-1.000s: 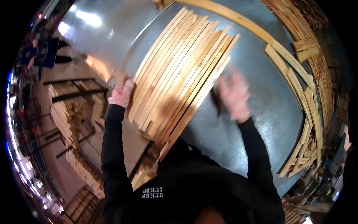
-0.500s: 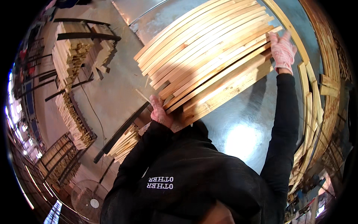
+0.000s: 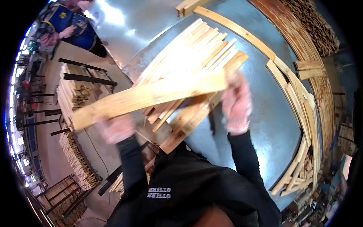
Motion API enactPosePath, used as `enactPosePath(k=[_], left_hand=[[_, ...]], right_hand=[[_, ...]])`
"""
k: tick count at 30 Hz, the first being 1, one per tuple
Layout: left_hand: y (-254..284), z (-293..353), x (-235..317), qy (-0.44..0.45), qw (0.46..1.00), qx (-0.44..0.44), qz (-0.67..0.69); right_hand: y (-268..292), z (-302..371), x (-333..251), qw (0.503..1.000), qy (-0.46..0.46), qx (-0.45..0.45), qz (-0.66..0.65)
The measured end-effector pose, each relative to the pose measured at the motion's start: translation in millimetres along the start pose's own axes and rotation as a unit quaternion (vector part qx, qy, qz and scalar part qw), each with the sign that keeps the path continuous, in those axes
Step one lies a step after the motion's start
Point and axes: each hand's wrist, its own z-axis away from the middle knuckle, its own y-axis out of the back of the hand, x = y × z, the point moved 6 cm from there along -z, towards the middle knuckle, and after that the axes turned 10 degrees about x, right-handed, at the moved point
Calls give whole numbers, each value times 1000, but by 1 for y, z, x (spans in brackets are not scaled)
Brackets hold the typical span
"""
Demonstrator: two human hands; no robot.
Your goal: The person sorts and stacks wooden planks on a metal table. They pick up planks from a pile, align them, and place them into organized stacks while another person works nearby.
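A flat, pale wooden board (image 3: 151, 96) is lifted above the metal table, held crosswise between both hands. My left hand (image 3: 116, 128), in a pinkish knitted glove, grips its left end. At the right end, my right hand (image 3: 237, 104) in a matching glove is closed on it, somewhat blurred by motion. Beneath the board lies a pile of long wooden strips (image 3: 189, 49), partly covered by it. A thicker wooden piece (image 3: 188, 126) lies at the near side of the pile, close to my body.
The metal table (image 3: 261, 125) carries a curved line of wooden strips (image 3: 298, 102) along its right side, beside a rusty beam (image 3: 321, 113). Racks of stacked wood (image 3: 75, 94) stand on the floor at left. A co-worker in a blue apron (image 3: 72, 28) is at the far left.
Both hands have moved from the pile's edges and now raise one board above it. The view has turned, bringing the co-worker into sight.
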Motion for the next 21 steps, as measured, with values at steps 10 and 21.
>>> enactPosePath(k=[10,21], left_hand=[[-51,-108,22,-72,781,-143,-604],[-47,-89,-14,104,634,-277,-714]], right_hand=[[82,81,135,668,148,134,717],[79,-25,141,694,-25,111,711]])
